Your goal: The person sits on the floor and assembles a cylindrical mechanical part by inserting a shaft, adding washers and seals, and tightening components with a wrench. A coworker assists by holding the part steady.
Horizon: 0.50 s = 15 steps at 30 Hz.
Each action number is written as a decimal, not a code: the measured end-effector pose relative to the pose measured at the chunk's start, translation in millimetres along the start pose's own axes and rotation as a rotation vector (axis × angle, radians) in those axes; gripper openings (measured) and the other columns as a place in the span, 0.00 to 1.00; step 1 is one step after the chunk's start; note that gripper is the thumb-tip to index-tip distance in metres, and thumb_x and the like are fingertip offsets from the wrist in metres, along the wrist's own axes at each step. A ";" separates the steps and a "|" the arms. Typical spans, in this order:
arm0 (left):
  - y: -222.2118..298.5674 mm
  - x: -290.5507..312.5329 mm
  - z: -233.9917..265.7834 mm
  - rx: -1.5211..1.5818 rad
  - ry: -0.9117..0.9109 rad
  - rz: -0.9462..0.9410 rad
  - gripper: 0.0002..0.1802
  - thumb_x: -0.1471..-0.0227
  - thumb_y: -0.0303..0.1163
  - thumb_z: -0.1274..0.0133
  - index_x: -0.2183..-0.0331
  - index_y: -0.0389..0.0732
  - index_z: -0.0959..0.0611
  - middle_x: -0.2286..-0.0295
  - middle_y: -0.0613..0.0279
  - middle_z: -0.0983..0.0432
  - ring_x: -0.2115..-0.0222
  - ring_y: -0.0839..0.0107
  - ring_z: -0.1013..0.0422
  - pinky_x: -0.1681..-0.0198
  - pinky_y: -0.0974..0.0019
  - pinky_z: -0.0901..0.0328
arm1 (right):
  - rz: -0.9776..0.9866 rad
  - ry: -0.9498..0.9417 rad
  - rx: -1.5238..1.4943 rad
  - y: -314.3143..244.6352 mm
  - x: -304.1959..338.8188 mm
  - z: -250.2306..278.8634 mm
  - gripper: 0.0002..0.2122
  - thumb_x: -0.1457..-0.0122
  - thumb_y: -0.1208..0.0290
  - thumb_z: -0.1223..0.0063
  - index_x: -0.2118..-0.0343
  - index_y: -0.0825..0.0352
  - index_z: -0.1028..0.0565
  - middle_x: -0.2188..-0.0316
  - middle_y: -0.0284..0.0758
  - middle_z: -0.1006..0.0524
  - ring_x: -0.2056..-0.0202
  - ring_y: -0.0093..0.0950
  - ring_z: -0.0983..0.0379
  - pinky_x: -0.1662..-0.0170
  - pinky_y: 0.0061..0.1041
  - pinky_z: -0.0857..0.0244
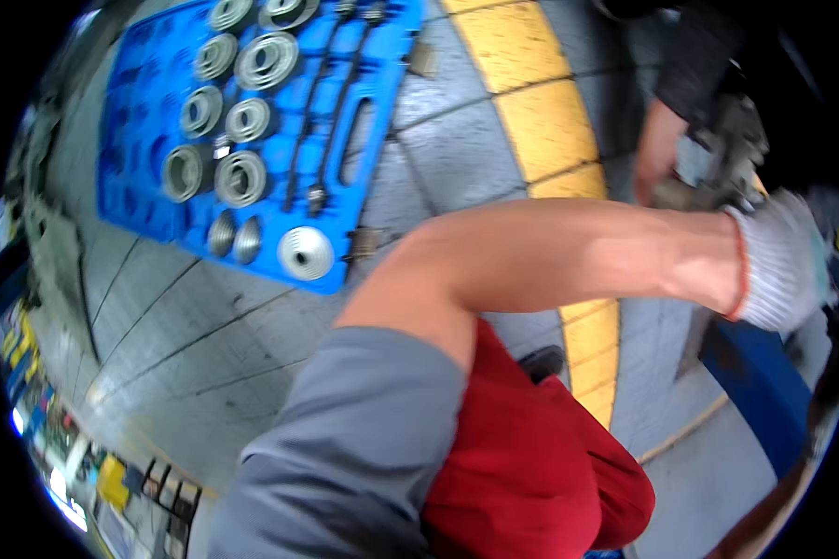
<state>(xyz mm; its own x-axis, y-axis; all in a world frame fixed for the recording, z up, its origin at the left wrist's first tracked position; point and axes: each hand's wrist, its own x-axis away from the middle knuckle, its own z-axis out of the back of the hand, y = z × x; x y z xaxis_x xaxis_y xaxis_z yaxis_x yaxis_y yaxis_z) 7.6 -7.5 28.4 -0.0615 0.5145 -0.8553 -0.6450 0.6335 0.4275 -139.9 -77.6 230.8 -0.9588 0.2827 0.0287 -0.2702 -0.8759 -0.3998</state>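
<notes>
My left arm reaches across the picture to the right, and my left hand (781, 264) wears a whitish knit glove with an orange cuff edge. Its fingers are turned away at the dark right rim, so their grip is hidden. Just beyond the glove is a grey metal mechanical part (738, 140), blurred and partly in shadow. A co-worker's bare hand (657, 149), below a dark sleeve, is at that part's left side. My right hand is out of view; a blurred skin-coloured strip at the lower right rim may be my right forearm.
An open blue tool case (373, 121) lies on the grey tiled floor, holding several metal ring sleeves (240, 178), a stepped disc (305, 253) and two long threaded rods (331, 130). A yellow floor stripe (545, 121) runs past it. A blue metal beam (755, 391) stands at right.
</notes>
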 end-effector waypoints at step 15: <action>8.2 7.9 16.8 -0.100 0.120 -0.015 0.09 0.49 0.33 0.45 0.68 0.37 0.20 0.75 0.52 0.21 0.71 0.54 0.22 0.67 0.54 0.28 | 0.070 -0.233 1.043 7.1 23.7 21.1 0.21 0.32 0.75 0.46 0.37 0.61 0.29 0.44 0.43 0.22 0.45 0.38 0.22 0.47 0.35 0.22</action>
<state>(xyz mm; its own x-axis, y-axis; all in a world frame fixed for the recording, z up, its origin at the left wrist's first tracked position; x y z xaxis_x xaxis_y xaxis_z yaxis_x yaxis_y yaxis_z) 14.6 11.4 30.1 -0.1382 0.4285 -0.8929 -0.7191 0.5765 0.3880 -166.3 -85.4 248.0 -0.9384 0.2338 0.2543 -0.0498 -0.8201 0.5701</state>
